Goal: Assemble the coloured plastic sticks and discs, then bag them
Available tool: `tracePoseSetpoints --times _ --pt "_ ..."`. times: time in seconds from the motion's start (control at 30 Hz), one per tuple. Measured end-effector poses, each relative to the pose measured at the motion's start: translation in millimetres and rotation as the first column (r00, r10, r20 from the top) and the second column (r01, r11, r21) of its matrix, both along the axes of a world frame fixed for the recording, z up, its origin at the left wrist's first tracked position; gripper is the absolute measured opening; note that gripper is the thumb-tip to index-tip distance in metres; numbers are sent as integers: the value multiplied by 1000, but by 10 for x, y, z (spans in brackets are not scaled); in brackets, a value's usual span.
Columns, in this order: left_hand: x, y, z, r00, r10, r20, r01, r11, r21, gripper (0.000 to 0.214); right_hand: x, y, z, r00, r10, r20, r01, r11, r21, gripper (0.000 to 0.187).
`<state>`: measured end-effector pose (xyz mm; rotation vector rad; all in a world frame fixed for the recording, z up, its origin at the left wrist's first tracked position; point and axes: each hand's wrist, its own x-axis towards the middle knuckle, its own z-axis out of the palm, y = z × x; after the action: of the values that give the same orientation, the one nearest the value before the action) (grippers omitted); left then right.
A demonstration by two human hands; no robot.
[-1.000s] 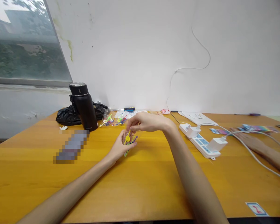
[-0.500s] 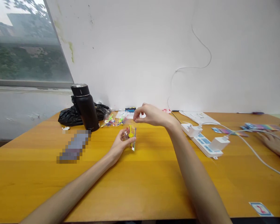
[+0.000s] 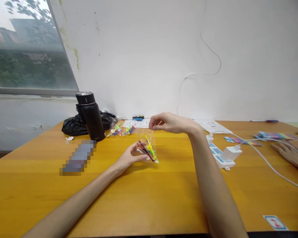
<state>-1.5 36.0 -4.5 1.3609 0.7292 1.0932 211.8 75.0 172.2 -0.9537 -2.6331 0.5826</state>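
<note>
A clear plastic bag (image 3: 152,136) of small colourful plastic pieces hangs just above the table between my hands. My right hand (image 3: 170,122) pinches its top edge from above, fingertips pressed together. Lower down, my left hand (image 3: 130,157) grips the bag's left side, thumb in front and fingers behind. Yellow-green pieces (image 3: 150,148) show through the plastic, along with a thin dark brown stick (image 3: 146,151) slanting beside my left thumb. Whether that stick lies inside the bag, I cannot tell.
Behind my left hand lie clear bags of colourful pieces (image 3: 116,130), a screwdriver (image 3: 138,117) and paper. A black bottle (image 3: 90,119), black bag (image 3: 71,126) and blurred flat object (image 3: 79,157) are left. A power strip (image 3: 221,158), white cable (image 3: 265,160) and another person's hand (image 3: 286,150) are right.
The plastic bag and my right hand have shifted to the right. The bag has turned its broad side toward me, and the dark brown stick now shows. My left hand has moved slightly.
</note>
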Motion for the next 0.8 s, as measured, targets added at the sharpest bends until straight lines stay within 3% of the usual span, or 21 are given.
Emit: tracePoseSetpoints --times 0.23,0.5,0.8 --pt "43 -10 -19 1000 -7 10 7 1000 4 41 -102 -89 4 978 -172 -116 191 964 185 27" --pt "24 5 -54 1000 15 -22 -14 999 29 49 -314 -14 -157 966 -187 178 179 982 63 31" --pt "21 40 -96 988 -85 -125 83 996 -21 33 -269 68 -179 988 -93 121 81 991 104 17"
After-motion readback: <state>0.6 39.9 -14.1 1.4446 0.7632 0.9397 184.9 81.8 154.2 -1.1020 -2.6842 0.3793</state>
